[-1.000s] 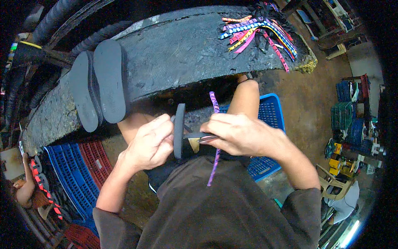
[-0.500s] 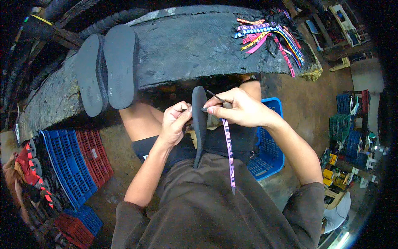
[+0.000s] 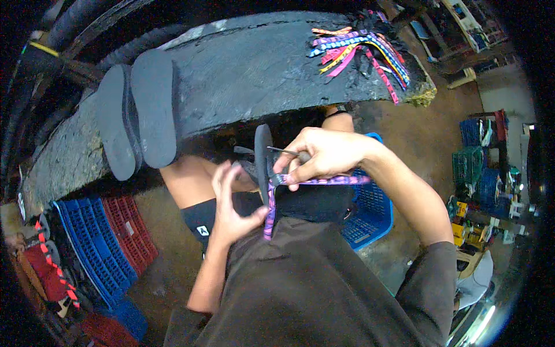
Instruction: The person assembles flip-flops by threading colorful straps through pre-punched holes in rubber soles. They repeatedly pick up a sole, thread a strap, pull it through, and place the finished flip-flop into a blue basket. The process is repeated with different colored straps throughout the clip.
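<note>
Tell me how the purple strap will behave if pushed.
The purple strap probably weighs little, being narrow. It seems flexible, its two ends pointing different ways, yet perhaps not quite limp: one juts out nearly straight.

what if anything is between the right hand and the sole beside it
Only what the right hand itself holds: the purple patterned strap, pinched close to the sole, and a thin tool, higher in the view, pointing toward it. Nothing else visible stands between.

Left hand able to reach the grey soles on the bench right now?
Probably yes: the left hand looks open, and nothing covers the grey soles on the bench. The fisheye view makes distance hard to judge.
</note>
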A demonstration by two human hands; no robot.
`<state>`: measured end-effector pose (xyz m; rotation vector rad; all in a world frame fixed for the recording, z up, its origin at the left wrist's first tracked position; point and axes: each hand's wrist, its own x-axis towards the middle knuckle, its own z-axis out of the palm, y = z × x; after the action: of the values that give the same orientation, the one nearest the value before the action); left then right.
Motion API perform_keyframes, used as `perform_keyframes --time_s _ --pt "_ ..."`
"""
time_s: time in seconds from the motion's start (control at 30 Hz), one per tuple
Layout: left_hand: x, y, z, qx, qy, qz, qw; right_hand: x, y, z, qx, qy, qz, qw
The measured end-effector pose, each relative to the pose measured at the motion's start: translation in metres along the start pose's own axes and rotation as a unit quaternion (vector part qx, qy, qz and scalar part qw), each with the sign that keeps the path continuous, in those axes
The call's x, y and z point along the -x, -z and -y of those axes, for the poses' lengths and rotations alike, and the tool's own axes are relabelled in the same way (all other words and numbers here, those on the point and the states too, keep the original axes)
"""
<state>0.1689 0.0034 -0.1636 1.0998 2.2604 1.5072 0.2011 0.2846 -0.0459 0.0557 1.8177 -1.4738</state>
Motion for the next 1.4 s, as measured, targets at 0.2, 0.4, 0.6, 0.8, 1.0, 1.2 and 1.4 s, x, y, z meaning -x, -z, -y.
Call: perform_keyframes --time_s 0.2,0.4,0.6,0.8,1.0,1.2,1.4 --pt "0.023 -0.031 -0.005 0.235 0.199 0.135 0.942 -0.010 -0.013 0.009 -0.189 0.018 -0.085 0.978" --pt "-0.038 -0.018 -0.016 0.484 0.264 -0.043 0.833 -0.008 -0.040 0.021 -0.066 -0.002 -0.085 0.994" --pt "-0.079 -0.008 -0.039 0.588 0.286 -0.087 0.752 -0.015 -0.030 0.002 -0.211 0.162 -0.365 0.892" --pt "-0.091 -0.009 -0.036 0.520 0.224 -0.090 0.819 -0.048 -0.038 -0.020 -0.298 0.235 -0.439 0.814" --pt "-0.106 -0.014 -0.012 0.444 0.252 -0.127 0.851 -0.078 -0.041 -0.042 -0.246 0.213 -0.485 0.812" --pt "-0.114 -0.016 0.010 0.386 0.260 -0.123 0.877 -0.063 -0.061 -0.042 -0.034 0.207 -0.555 0.805" --pt "-0.115 -0.026 0.013 0.315 0.242 -0.136 0.908 -0.041 -0.074 -0.045 0.117 0.092 -0.474 0.868"
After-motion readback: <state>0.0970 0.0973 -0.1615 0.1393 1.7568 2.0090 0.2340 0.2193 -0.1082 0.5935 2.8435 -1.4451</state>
